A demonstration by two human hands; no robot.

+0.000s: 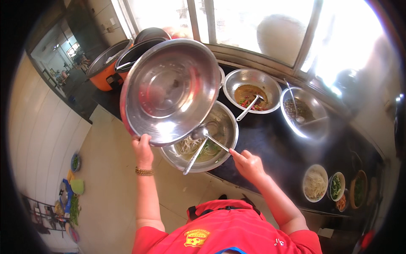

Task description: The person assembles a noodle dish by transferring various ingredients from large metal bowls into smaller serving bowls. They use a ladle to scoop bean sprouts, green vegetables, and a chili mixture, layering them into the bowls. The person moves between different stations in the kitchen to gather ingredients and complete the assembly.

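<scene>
My left hand [143, 150] grips the lower rim of a large stainless steel basin [171, 85], tilted so its inside faces me; a little liquid lies low in it. My right hand [249, 165] holds the handle of a metal ladle [219, 143], its bowl at the basin's lower edge. Beneath is a second steel bowl [233, 130] with pale strands, greens and broth, and another spoon [194, 158] leaning across its rim. Beyond it stands a steel bowl [230, 76] of brown sauce with red and green pieces and a ladle [249, 109].
On the black counter [266, 139] stand a steel bowl [318, 108] of dark contents with a ladle, a plate of noodles [315, 182] and a bowl of chopped greens [335, 187]. Orange cookers [101, 76] stand back left by the window. Vegetables [74, 209] lie at far left.
</scene>
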